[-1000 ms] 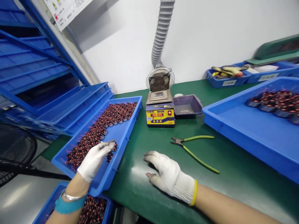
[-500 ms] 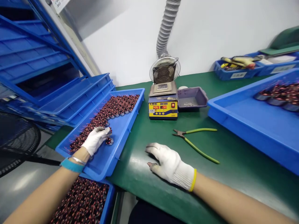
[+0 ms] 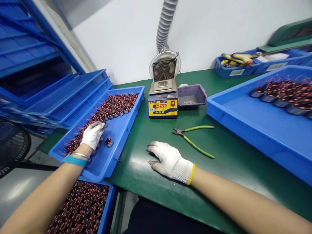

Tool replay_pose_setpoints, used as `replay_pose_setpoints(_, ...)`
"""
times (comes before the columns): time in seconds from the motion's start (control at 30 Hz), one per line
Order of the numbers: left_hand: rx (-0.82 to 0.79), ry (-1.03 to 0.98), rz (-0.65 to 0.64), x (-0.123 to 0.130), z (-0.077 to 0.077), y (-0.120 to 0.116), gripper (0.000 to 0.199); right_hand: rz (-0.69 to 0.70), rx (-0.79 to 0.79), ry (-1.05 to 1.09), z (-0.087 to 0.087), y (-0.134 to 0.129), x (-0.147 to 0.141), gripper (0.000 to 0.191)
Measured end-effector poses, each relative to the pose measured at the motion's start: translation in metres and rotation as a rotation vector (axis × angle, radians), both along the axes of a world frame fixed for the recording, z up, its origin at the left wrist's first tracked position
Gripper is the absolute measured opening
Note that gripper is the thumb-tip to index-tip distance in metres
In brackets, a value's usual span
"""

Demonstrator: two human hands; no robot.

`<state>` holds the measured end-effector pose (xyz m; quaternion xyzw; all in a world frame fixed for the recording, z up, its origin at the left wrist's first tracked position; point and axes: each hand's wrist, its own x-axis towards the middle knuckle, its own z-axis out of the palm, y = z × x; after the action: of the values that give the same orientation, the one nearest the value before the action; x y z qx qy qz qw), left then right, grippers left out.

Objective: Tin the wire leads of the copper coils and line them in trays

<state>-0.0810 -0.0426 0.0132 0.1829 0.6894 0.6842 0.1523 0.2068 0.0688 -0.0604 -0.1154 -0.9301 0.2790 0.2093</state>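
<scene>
My left hand [image 3: 93,135], in a white glove, reaches into a long blue tray [image 3: 114,156] on the left. Its fingers are closed on a small wound coil at the edge of the packed ones, mostly hidden by the glove. These coils [image 3: 114,105] have grey round sides and reddish wire ends. One loose coil [image 3: 109,142] stands apart on the tray floor, just right of that hand. My right hand [image 3: 169,161], also gloved, rests on the green table with thumb and fingers apart, holding nothing. Green-handled cutting pliers [image 3: 180,132] lie open beyond it.
A yellow-fronted solder pot [image 3: 162,109] stands at the back below a fan and hose [image 3: 166,29]. Beside it sits a purple bin [image 3: 198,97]. Another blue tray [image 3: 234,113] with coils fills the right. A lower tray [image 3: 110,201] of coils is at bottom left.
The view has shifted slightly. My left hand has moved away from the loose coil towards the packed coils. My right hand keeps its place on the table.
</scene>
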Motion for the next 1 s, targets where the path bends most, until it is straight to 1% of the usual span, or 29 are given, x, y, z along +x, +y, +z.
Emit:
replay_pose_setpoints(0.07, -0.009, 0.072, 0.040, 0.015, 0.010, -0.003, 0.034, -0.031, -0.032, 0.030, 0.000, -0.001, -0.001, 0.042)
replay_pose_setpoints(0.1, -0.034, 0.124, 0.046, 0.028, 0.015, -0.004, 0.039, -0.054, -0.053, 0.062, 0.001, -0.002, -0.001, 0.045)
replay_pose_setpoints(0.13, -0.069, 0.181, 0.038, 0.045, 0.019, -0.005, 0.045, -0.077, -0.075, 0.109, 0.002, -0.003, -0.002, 0.050)
replay_pose_setpoints(0.17, -0.141, 0.271, 0.013, 0.066, 0.021, -0.005, 0.052, -0.094, -0.094, 0.167, 0.004, -0.005, -0.001, 0.055)
replay_pose_setpoints(0.23, -0.316, 0.454, -0.097, 0.113, 0.022, -0.004, 0.065, -0.094, -0.120, 0.305, 0.008, -0.008, 0.001, 0.064)
replay_pose_setpoints(0.27, -0.422, 0.554, -0.135, 0.136, 0.022, -0.001, 0.073, -0.070, -0.128, 0.363, 0.011, -0.010, 0.002, 0.065)
replay_pose_setpoints(0.33, -0.599, 0.673, -0.221, 0.173, 0.019, 0.005, 0.082, -0.034, -0.165, 0.428, 0.016, -0.013, 0.006, 0.058)
replay_pose_setpoints(0.37, -0.649, 0.694, -0.264, 0.185, 0.017, 0.009, 0.084, -0.044, -0.205, 0.431, 0.017, -0.013, 0.008, 0.051)
replay_pose_setpoints(0.4, -0.655, 0.685, -0.302, 0.193, 0.015, 0.014, 0.085, -0.080, -0.264, 0.425, 0.019, -0.012, 0.010, 0.045)
replay_pose_setpoints(0.43, -0.618, 0.652, -0.337, 0.196, 0.012, 0.019, 0.088, -0.141, -0.338, 0.422, 0.019, -0.011, 0.011, 0.040)
replay_pose_setpoints(0.47, -0.546, 0.600, -0.363, 0.197, 0.009, 0.023, 0.091, -0.212, -0.423, 0.427, 0.020, -0.009, 0.013, 0.038)
replay_pose_setpoints(0.53, -0.348, 0.461, -0.398, 0.192, 0.002, 0.030, 0.096, -0.308, -0.621, 0.446, 0.020, -0.003, 0.014, 0.042)
replay_pose_setpoints(0.6, -0.213, 0.319, -0.465, 0.186, -0.005, 0.035, 0.093, -0.309, -0.816, 0.468, 0.021, 0.003, 0.013, 0.049)
replay_pose_setpoints(0.67, -0.188, 0.227, -0.575, 0.182, -0.012, 0.039, 0.080, -0.256, -0.951, 0.484, 0.023, 0.006, 0.012, 0.048)
replay_pose_setpoints(0.73, -0.209, 0.206, -0.689, 0.180, -0.020, 0.043, 0.068, -0.229, -0.988, 0.492, 0.024, 0.006, 0.011, 0.044)
replay_pose_setpoints(0.8, -0.189, 0.212, -0.750, 0.179, -0.026, 0.049, 0.059, -0.246, -0.974, 0.468, 0.025, 0.004, 0.011, 0.042)
replay_pose_setpoints(0.93, -0.059, 0.151, -0.834, 0.177, -0.035, 0.064, 0.048, -0.272, -0.988, 0.415, 0.025, 0.004, 0.012, 0.047)
replay_pose_setpoints(1.0, 0.029, 0.084, -0.828, 0.177, -0.037, 0.071, 0.047, -0.264, -1.033, 0.395, 0.026, 0.005, 0.012, 0.046)
